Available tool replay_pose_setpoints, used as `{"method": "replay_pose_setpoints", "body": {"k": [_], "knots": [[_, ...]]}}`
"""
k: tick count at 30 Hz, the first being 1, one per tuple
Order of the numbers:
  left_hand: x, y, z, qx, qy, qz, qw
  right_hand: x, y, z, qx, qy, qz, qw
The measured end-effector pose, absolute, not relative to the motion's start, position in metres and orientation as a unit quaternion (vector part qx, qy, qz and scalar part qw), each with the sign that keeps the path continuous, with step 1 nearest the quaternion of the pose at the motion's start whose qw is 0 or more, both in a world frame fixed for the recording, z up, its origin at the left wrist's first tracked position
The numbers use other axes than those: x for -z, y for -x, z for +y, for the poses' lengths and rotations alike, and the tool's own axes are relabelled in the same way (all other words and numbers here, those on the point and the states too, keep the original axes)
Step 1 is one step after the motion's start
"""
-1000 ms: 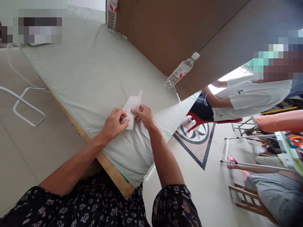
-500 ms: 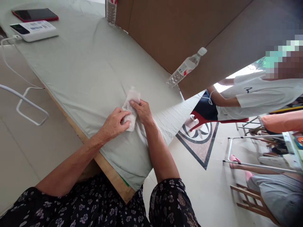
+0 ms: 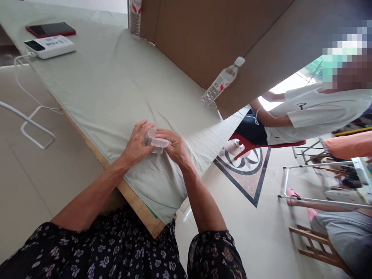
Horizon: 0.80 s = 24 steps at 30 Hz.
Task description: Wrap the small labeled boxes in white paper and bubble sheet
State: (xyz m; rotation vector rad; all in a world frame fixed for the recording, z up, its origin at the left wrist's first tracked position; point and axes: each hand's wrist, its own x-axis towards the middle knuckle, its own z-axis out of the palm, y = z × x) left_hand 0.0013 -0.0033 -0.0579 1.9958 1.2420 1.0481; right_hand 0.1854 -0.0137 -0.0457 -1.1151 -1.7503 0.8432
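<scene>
Tbl (image 3: 87, 85) free fwd of L hand (image 3: 137, 144); near bottle (image 3: 220, 83) & cardbd (image 3: 200, 42) block fwd-R.

**Table (image 3: 140, 209) under a grey-green cloth (image 3: 110, 97)**

We see pale cloth covering nearly everything, with creases gathering toward six o'clock and bare wood edging from seven to nine. A green sliver (image 3: 152, 212) peeks out at seven. At ten o'clock we find a red-cased smartphone (image 3: 52, 29) and, just beside it, a white power bank (image 3: 55, 47), a cable plug (image 3: 31, 54) in its end. Brown cardboard (image 3: 197, 38) rises at twelve to two. Against it stand two clear plastic bottles, one (image 3: 135, 19) at eleven, another (image 3: 220, 83), white-capped, at one.
</scene>
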Motion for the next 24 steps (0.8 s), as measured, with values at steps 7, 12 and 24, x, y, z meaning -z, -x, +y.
{"method": "replay_pose_setpoints", "body": {"k": [7, 12, 24], "knots": [[0.058, 0.003, -0.001, -0.388, -0.735, 0.452, 0.323, 0.058, -0.198, -0.046, -0.168, 0.446, -0.815, 0.330], [0.053, 0.013, 0.001, -0.384, -0.712, 0.428, 0.403, 0.064, -0.194, -0.042, -0.124, 0.496, -0.807, 0.295], [0.047, 0.018, 0.003, -0.327, -0.560, 0.346, 0.678, 0.050, -0.175, -0.035, -0.494, 0.543, -0.531, 0.423]]}}
